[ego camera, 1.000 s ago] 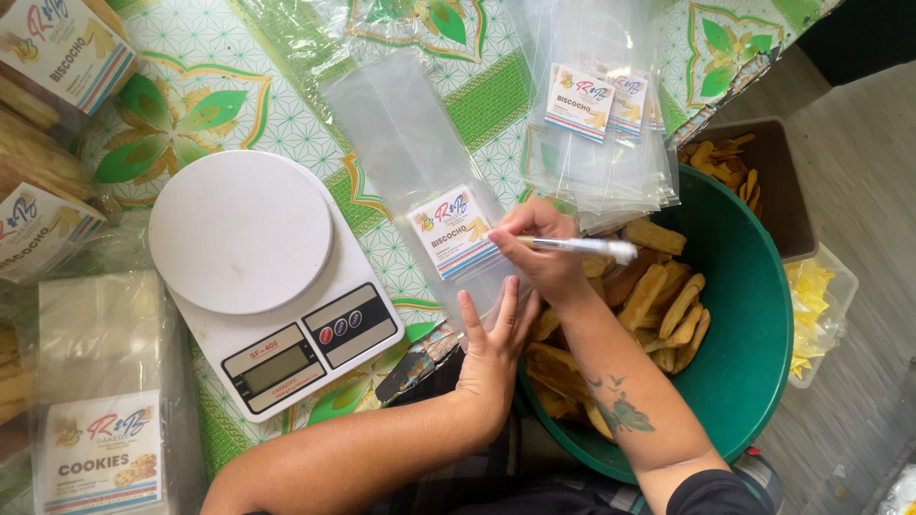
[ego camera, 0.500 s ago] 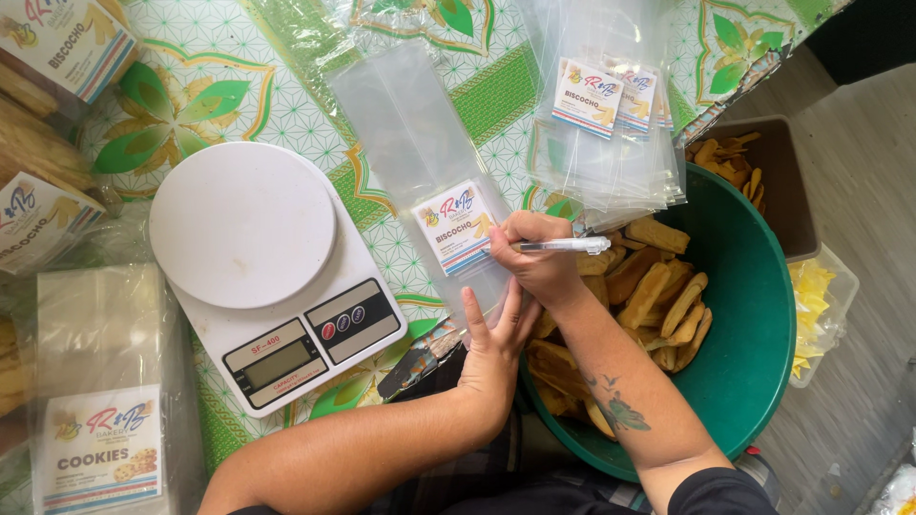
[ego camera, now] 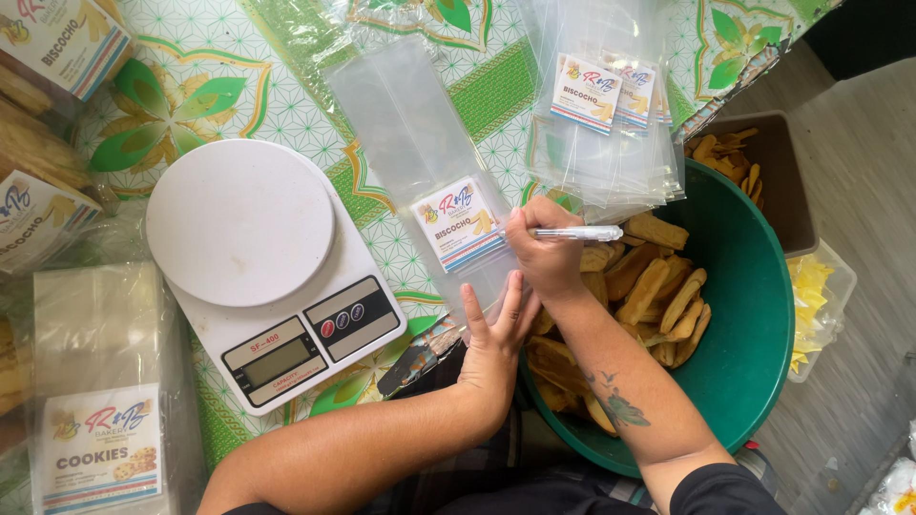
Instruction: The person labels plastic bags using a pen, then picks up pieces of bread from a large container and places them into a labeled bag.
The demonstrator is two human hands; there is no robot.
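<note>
Head view shows your left hand pressing flat, fingers spread, on the clear plastic bag with a printed label at the worktop's near edge, steadying it while your right hand pinches a white pen against that label.

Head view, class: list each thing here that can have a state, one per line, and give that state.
Right hand: closed around the pen, tip on the label.
Pen: held, lying nearly level.
Left hand: open, flat, pressing the bag's lower end.
Labelled clear bag: empty, flat on the tablecloth.
Kitchen scale: platform bare, display blank.
Green basin: partly filled with biscuit sticks.
Stack of clear bags: empty, piled.
</note>
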